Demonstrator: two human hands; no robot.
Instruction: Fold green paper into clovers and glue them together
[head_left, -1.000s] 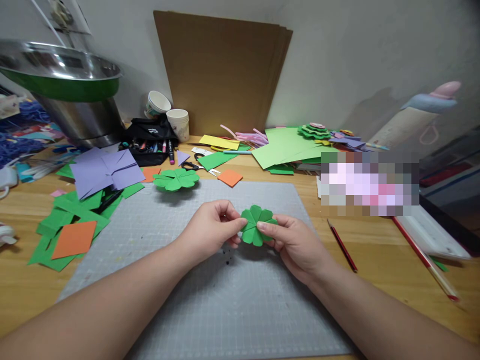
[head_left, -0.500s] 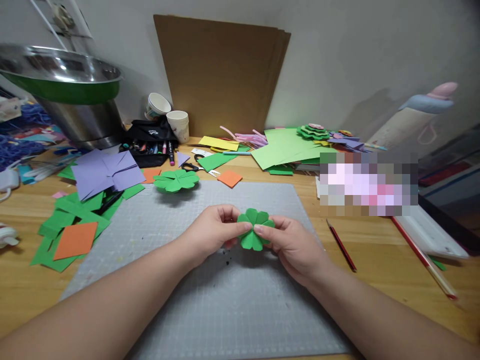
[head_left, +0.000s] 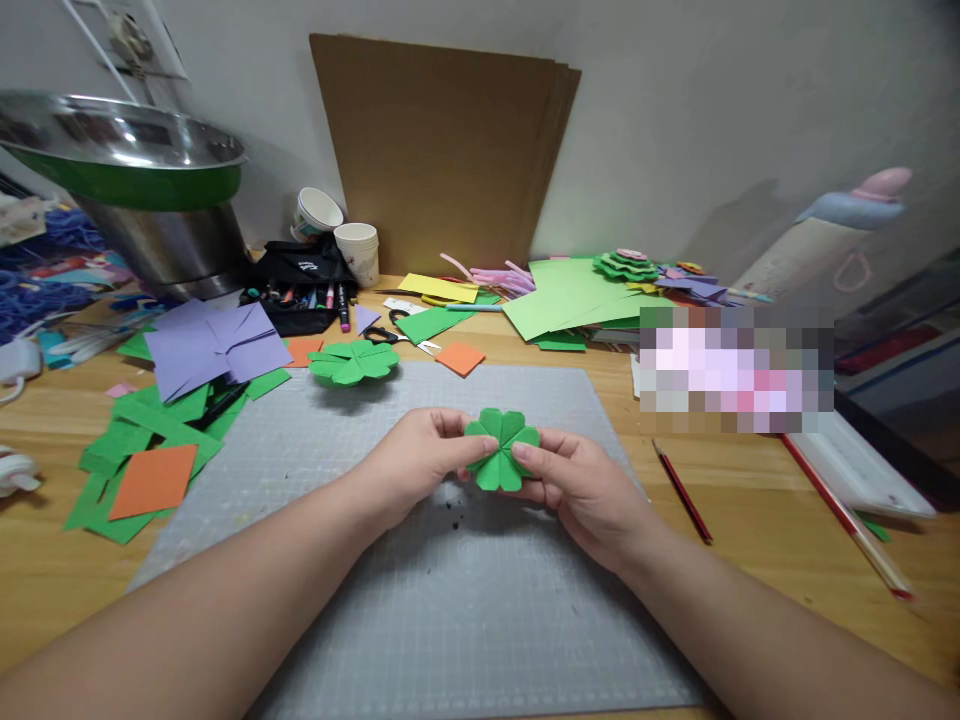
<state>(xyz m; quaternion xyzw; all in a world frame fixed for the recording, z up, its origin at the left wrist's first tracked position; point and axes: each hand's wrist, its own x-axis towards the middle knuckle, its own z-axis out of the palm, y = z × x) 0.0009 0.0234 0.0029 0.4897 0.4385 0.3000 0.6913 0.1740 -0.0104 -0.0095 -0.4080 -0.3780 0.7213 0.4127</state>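
A small green paper flower (head_left: 501,472) with notched petals and a creased centre is held just above the grey cutting mat (head_left: 450,620). My left hand (head_left: 424,450) pinches its left edge, thumb on the front and fingers behind. On the opposite edge, my right hand (head_left: 581,480) grips it the same way, its thumb near the centre; the fingers behind are partly hidden. Farther back on the mat lies a larger green paper flower (head_left: 352,362), touched by neither hand. Dark specks are scattered on the mat below the left hand.
Green scraps (head_left: 161,415), a purple paper piece (head_left: 217,345) and an orange square (head_left: 154,482) lie left. Scissors (head_left: 381,335) and another orange square (head_left: 460,358) are behind the mat. A dark red pencil (head_left: 682,495) lies right. Cardboard (head_left: 442,150) leans on the wall.
Both hands have shifted the small flower slightly left and up and turned it a little. My right thumb now sits a bit off its centre. The other things stay put.
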